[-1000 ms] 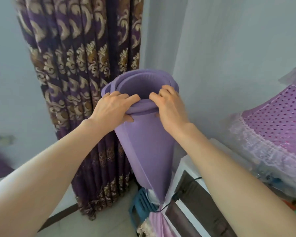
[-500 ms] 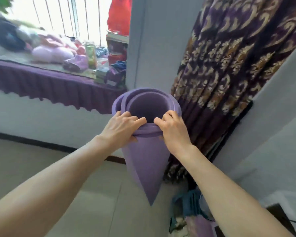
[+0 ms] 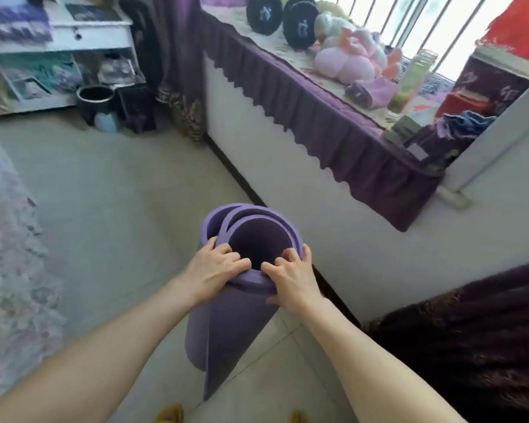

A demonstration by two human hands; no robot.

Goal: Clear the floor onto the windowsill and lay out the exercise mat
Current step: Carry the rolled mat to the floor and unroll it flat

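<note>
Both arms reach forward; left hand (image 3: 217,267) and right hand (image 3: 290,274) clamp fingers over the near rim of the rolled purple mat (image 3: 226,325), hanging upright beneath them; half a second ago it faced the curtain, now open floor (image 3: 119,193)

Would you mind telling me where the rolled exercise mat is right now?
In the head view it stands upright at lower centre: the rolled exercise mat, held at its top rim by the left hand and right hand, above the tiled floor.

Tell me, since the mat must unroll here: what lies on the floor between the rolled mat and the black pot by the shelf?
Nothing: the head view shows bare pale floor between the rolled mat and the black pot.
</note>
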